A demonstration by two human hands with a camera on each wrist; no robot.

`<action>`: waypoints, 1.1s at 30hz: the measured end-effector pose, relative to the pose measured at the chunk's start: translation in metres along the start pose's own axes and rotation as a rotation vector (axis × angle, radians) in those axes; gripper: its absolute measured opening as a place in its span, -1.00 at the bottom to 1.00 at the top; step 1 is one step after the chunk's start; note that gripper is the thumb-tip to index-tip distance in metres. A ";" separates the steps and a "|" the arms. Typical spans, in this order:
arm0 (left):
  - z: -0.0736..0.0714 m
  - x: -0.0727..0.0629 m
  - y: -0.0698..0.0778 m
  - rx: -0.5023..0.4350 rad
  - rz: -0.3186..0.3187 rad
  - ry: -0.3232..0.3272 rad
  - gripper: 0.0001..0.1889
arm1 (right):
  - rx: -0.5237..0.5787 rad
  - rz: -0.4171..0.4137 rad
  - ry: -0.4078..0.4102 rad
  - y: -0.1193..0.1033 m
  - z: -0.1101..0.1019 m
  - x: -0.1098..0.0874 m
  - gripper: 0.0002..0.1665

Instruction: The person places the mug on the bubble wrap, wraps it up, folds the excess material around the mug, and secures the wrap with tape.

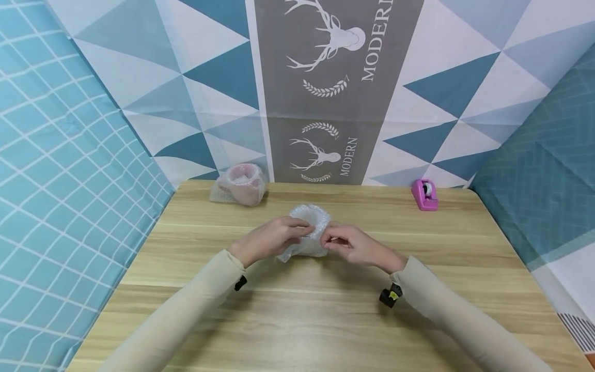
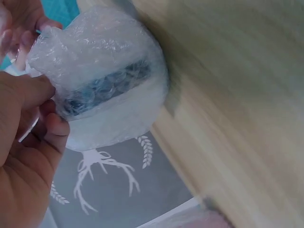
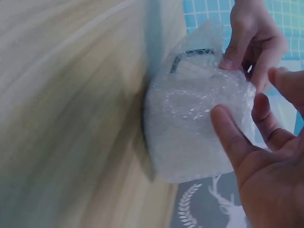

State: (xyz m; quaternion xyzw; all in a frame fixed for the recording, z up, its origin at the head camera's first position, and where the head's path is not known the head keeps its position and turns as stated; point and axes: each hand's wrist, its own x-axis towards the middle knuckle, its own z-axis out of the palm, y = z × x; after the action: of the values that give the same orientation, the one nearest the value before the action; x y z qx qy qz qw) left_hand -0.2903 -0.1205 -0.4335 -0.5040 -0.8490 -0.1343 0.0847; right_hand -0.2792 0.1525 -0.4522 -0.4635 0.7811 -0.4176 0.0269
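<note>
A white object with a dark band sits on the table inside clear bubble wrap; its exact kind is hidden by the layers. At its left, my left hand pinches the upper edge of the wrap between thumb and fingers. From the other side my right hand grips the wrap, its thumb against the outside and curled fingers near the rim. Close together at the top of the bundle, both hands bunch the loose plastic, as the right wrist view shows.
Back left on the wooden table stands a pink item in bubble wrap. A magenta tape dispenser is at the back right. Patterned cloth hangs along the table's back edge, with more on both sides.
</note>
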 end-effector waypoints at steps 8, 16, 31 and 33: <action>-0.003 0.001 0.004 -0.007 -0.062 -0.088 -0.52 | -0.216 -0.040 -0.141 -0.011 0.000 0.009 -0.93; -0.002 0.004 0.009 -0.022 -0.117 -0.113 -0.37 | -0.381 0.015 -0.221 -0.019 0.001 0.020 -0.93; 0.015 0.016 0.017 0.120 -0.159 0.069 -0.71 | -0.460 0.092 -0.157 -0.025 0.005 0.029 -0.82; 0.016 0.016 0.017 0.130 -0.156 0.086 -0.72 | -0.455 0.107 -0.148 -0.027 0.006 0.029 -0.86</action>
State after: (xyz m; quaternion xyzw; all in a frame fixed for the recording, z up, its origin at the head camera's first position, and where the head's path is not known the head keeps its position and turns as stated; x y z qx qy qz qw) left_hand -0.2829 -0.0940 -0.4421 -0.4235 -0.8882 -0.1065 0.1432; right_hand -0.2740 0.1214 -0.4281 -0.4449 0.8744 -0.1939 0.0013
